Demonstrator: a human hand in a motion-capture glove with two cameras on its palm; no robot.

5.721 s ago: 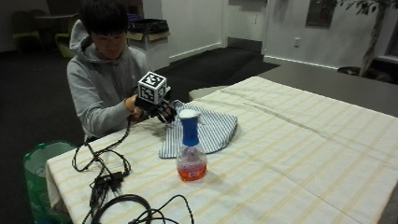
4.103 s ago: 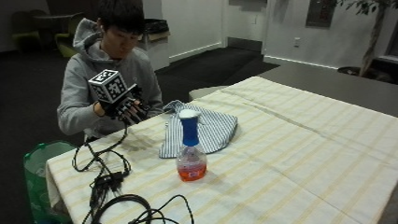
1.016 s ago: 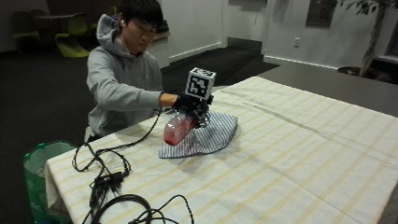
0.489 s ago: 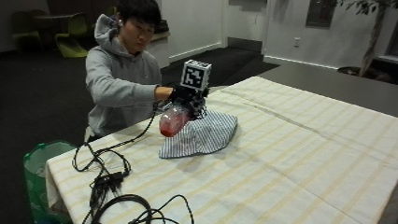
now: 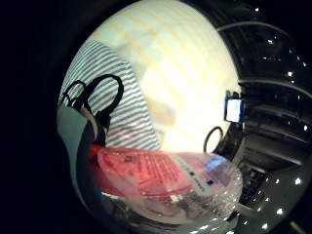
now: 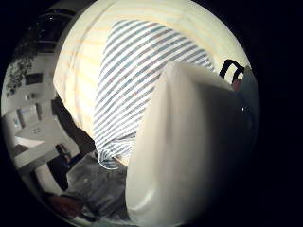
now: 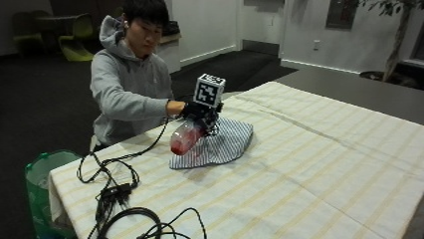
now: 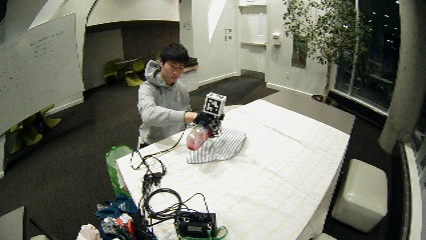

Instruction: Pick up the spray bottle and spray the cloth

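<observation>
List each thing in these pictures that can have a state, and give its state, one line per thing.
spray bottle: lifted off the table, tilted, held over the cloth; pink liquid inside.
cloth: striped, lying rumpled on the tablecloth, under the bottle.
right hand: gloved, grips the spray bottle at its top.
tablecloth: spread flat over the table.
cables: lying loosely coiled at the table's near corner.

Cloth (image 7: 215, 144): on table (image 7: 318, 174), near the person's edge. Spray bottle (image 7: 184, 139): tilted above cloth's near-left part, in right hand (image 7: 199, 110). Cables (image 7: 116, 191): on table's corner, left of cloth.
</observation>
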